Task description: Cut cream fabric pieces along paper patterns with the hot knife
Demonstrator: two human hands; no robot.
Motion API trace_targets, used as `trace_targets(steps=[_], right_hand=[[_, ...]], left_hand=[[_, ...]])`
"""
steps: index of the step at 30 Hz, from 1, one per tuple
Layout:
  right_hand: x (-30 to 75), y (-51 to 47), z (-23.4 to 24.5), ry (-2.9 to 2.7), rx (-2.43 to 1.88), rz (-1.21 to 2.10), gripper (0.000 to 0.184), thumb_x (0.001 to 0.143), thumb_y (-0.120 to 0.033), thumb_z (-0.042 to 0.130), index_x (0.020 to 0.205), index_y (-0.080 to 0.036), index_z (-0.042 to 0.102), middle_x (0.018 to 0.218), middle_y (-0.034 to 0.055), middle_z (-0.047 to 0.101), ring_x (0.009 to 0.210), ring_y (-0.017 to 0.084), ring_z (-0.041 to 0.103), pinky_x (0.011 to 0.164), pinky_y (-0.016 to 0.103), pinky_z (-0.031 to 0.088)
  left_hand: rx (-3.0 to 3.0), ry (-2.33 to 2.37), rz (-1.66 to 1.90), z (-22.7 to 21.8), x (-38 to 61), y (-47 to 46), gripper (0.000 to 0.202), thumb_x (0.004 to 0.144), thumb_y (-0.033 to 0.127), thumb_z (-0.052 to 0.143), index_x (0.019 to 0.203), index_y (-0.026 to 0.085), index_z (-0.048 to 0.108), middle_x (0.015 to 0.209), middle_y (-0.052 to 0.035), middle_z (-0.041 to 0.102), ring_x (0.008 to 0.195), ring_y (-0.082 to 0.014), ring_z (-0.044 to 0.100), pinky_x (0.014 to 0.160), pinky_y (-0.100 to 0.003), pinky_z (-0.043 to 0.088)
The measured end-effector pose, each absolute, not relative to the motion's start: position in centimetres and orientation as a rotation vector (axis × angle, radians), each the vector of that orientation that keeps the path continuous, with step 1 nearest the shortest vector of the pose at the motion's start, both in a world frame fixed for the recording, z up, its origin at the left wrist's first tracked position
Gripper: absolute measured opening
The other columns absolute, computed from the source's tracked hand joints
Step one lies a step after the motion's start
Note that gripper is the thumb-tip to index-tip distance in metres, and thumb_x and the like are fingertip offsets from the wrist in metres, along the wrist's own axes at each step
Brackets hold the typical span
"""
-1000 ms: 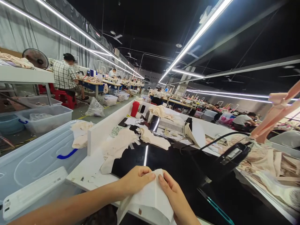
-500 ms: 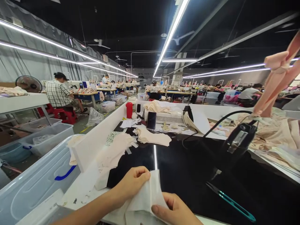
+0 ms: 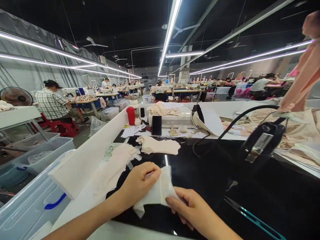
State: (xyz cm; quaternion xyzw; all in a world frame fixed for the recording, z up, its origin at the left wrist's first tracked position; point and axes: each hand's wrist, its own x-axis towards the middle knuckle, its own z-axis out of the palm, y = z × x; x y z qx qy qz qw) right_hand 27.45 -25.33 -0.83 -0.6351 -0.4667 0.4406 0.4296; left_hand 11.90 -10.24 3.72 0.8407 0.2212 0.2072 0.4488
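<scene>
Person has a white fabric piece [image 3: 162,186] up in both hands, over the near part of the glossy black surface [image 3: 210,176]. The left hand [image 3: 142,182] is pinched on its upper left edge, thumb pressing down on curled fingers; the right hand [image 3: 188,203] grips the lower right edge, thumb on top w/ fingers tucked under. Two-point hold is prob bc the cloth's thin & floppy: it looks fairly flat btwn the hands, while one loose corner droops below the left hand. Can't tell if that corner touches the surface. Teal tweezers [image 3: 257,218] (or smth similar) lie to the right of the right hand, handle end nearer the person, so prob parked for an easy grab. Cream fabric stack [image 3: 160,146] sits a bit further back, and a pale fabric pile [image 3: 118,165] is off left, prob shoved to the sides so the middle has elbow room, imo. Phone [image 3: 156,125] stands upright in front of the white vented box [image 3: 175,121], prob leaning on it for support. Black device [image 3: 262,141] w/ a thick cable is over on the right, and the pink strap [image 3: 297,80] above it seems to be what's keeping it up, tho the exact attachment's hard to make out.
</scene>
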Motion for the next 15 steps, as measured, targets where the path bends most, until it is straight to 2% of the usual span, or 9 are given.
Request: trace_targets(steps=[3,5,7,11,15], right_hand=[[30.0,-24.1,-0.4,-1.416,-1.730,0.573,0.031,0.098,-0.043,0.052,0.077,-0.023,0.065,0.076,0.0018,0.063,0.070,0.019,0.059,0.066,0.029,0.045],[31.3,-23.4,-0.6,-1.519,-1.829,0.371,0.026,0.099,-0.031,0.048,0.094,-0.026,0.072,0.091,0.0040,0.070,0.085,0.023,0.066,0.077,0.033,0.048],[32.0,-23.0,-1.1,-1.598,-1.923,0.300,0.031,0.099,-0.022,0.045,0.108,-0.028,0.074,0.101,0.0047,0.072,0.095,0.025,0.069,0.083,0.035,0.050],[32.6,-22.6,-2.1,-1.788,-2.009,0.094,0.034,0.100,-0.014,0.045,0.112,-0.029,0.074,0.100,0.0025,0.072,0.096,0.023,0.070,0.076,0.032,0.051],[34.8,-22.3,-2.3,-1.938,-2.086,-0.247,0.043,0.093,-0.001,0.046,0.115,-0.026,0.073,0.101,0.0034,0.073,0.090,0.022,0.068,0.072,0.033,0.051]], left_hand=[[2.661,0.252,0.590,3.9,11.8,-10.0,0.030,0.105,0.039,0.048,0.096,0.025,0.073,0.087,-0.0033,0.063,0.077,-0.0178,0.055,0.070,-0.030,0.039],[3.019,-0.058,0.563,2.8,11.8,-10.4,0.031,0.109,0.036,0.044,0.103,0.025,0.072,0.090,-0.0040,0.069,0.074,-0.0179,0.057,0.064,-0.031,0.039],[3.114,-0.236,0.568,1.2,11.9,-10.9,0.025,0.108,0.039,0.050,0.112,0.022,0.069,0.101,-0.0051,0.073,0.079,-0.0192,0.062,0.068,-0.032,0.044],[3.052,-0.250,0.592,-1.3,12.6,-11.6,0.032,0.101,0.045,0.065,0.122,0.022,0.062,0.121,-0.0039,0.072,0.104,-0.0241,0.067,0.092,-0.036,0.050],[2.999,-0.228,0.553,-2.2,13.1,-11.7,0.039,0.096,0.045,0.073,0.123,0.021,0.061,0.126,-0.0030,0.071,0.109,-0.0224,0.066,0.100,-0.033,0.050]])
